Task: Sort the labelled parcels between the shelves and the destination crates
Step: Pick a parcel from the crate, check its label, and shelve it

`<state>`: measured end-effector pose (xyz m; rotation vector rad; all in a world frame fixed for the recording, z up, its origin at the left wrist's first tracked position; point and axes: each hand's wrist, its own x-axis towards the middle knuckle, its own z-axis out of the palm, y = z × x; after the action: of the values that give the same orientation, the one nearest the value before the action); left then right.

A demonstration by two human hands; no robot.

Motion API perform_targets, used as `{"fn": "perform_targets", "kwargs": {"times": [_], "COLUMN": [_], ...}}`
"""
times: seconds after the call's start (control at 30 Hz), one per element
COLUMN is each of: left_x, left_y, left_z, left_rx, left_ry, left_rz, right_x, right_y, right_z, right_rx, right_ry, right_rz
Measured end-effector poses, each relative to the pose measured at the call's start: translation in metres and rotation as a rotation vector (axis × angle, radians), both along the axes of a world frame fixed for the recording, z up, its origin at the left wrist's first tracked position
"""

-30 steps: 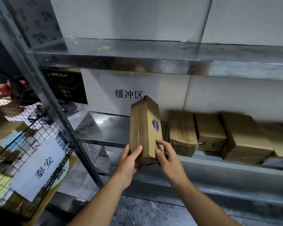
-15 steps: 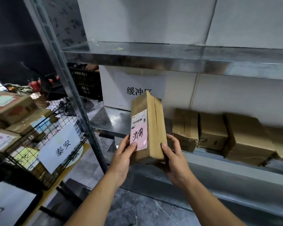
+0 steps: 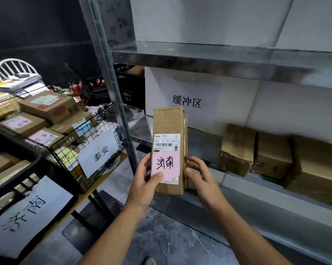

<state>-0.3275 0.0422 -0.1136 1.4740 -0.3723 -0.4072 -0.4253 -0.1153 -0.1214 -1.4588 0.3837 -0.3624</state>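
Both hands hold one long cardboard parcel (image 3: 169, 131) upright by its lower half, in front of the metal shelf (image 3: 236, 174) and clear of it. The left hand (image 3: 144, 181) grips the parcel's left edge, its thumb pressed on the lower corner of a pink label (image 3: 166, 165) handwritten 济南 and its fingers wrapped behind. The right hand (image 3: 202, 177) clasps the right edge, thumb on the side face and fingers curled round the back. Above the thumbs, a printed label (image 3: 166, 142) with a barcode faces the camera.

Beyond the right hand, three cardboard boxes (image 3: 272, 155) sit side by side on the shelf. Above the hands, a wall sign (image 3: 187, 101) reads 缓冲区. Left of the left hand stands a wire crate (image 3: 79, 131) tagged 泰安, filled with labelled boxes. Further left and lower, a dark crate (image 3: 37, 156) bears a sheet marked 济南.
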Motion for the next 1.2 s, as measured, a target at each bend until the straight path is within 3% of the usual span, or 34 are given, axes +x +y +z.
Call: {"fn": "perform_targets", "kwargs": {"times": [0.37, 0.87, 1.2], "left_x": [0.037, 0.166, 0.231], "left_y": [0.06, 0.209, 0.33], "left_z": [0.018, 0.059, 0.075], "left_rx": [0.147, 0.175, 0.651], "left_ry": [-0.27, -0.37, -0.599], "left_rz": [0.14, 0.396, 0.548], "right_x": [0.083, 0.257, 0.335], "right_y": [0.054, 0.175, 0.256], "right_z": [0.019, 0.065, 0.09], "right_rx": [-0.015, -0.038, -0.08], "right_ry": [-0.018, -0.173, -0.234], "right_rz": [0.153, 0.34, 0.471]}}
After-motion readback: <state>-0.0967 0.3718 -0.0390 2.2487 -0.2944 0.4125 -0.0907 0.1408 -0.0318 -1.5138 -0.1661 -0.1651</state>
